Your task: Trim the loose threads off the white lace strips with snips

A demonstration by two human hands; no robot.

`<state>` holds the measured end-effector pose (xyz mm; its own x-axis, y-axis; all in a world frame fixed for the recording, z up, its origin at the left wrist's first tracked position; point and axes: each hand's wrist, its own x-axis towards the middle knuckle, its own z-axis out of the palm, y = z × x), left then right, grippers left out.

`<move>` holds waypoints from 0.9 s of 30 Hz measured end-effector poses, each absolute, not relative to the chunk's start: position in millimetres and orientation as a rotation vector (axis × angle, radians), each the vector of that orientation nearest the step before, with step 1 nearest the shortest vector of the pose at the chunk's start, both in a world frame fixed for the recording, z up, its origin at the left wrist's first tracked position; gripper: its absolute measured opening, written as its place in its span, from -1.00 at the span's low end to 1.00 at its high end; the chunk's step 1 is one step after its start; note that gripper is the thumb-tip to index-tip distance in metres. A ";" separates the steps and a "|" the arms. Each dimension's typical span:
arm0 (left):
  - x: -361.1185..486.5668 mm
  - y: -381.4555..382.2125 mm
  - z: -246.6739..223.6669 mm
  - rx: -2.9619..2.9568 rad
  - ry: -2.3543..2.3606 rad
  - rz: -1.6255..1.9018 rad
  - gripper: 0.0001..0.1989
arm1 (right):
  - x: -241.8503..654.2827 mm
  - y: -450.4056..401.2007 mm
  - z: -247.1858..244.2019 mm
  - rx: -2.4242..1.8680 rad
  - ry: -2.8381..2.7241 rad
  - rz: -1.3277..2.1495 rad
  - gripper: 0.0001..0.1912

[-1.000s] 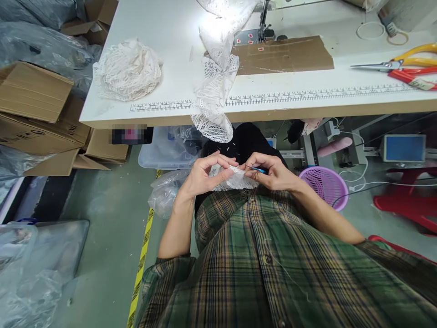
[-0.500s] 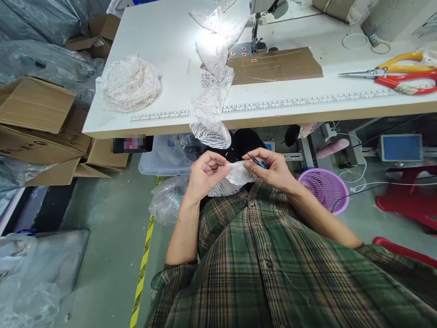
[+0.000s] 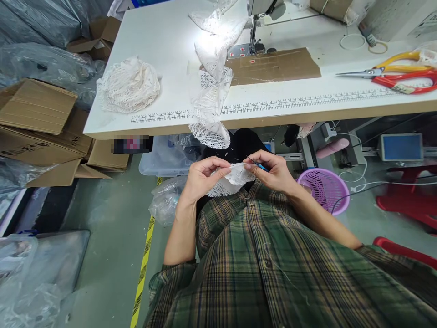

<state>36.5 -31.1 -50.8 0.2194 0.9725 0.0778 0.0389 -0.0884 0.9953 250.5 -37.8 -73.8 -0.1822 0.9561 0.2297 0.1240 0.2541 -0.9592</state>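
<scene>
Over my lap, a piece of white lace (image 3: 234,180) is stretched between my two hands. My left hand (image 3: 205,178) pinches its upper left edge between thumb and fingers. The upper right edge is pinched by my right hand (image 3: 273,171), which also has a small blue tool (image 3: 258,165) with a thin dark tip tucked in its fingers. A strip of white lace (image 3: 210,102) runs from beside the sewing machine (image 3: 254,34) over the table's front edge, hanging just above my hands. A bundle of white lace (image 3: 129,85) lies on the table's left part.
The white table (image 3: 164,54) carries a brown cardboard piece (image 3: 276,66), yellow-handled scissors (image 3: 392,64) and red-handled scissors (image 3: 403,82). A purple basket (image 3: 322,189) stands below right. Cardboard boxes (image 3: 41,109) are at left, a clear plastic bin (image 3: 164,157) under the table.
My left hand's fingers have closed down further on the lace edge. The blue tool in my right hand has tilted slightly. Both hands stay in nearly the same place.
</scene>
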 end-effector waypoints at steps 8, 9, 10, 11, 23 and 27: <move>46.5 -33.9 -54.1 1.363 1.030 1.235 -0.85 | 248.4 -38.1 -73.6 -1.059 -1.470 1.100 -0.76; 47.8 -33.0 -55.1 1.343 1.039 1.240 -0.83 | 247.7 -36.7 -73.2 -1.066 -1.427 1.140 -0.74; 48.7 -31.7 -56.0 1.324 1.050 1.235 -0.81 | 247.1 -35.1 -72.7 -1.072 -1.382 1.190 -0.72; 49.4 -30.1 -56.6 1.304 1.062 1.222 -0.79 | 246.8 -33.0 -72.1 -1.077 -1.341 1.249 -0.70; 41.0 -2.1 -52.8 1.052 1.054 1.113 -0.60 | 258.4 -1.2 -60.6 -1.107 -1.284 1.539 -0.59; 38.1 4.2 -48.8 1.069 1.041 1.087 -0.61 | 261.7 2.6 -53.9 -1.096 -1.274 1.522 -0.61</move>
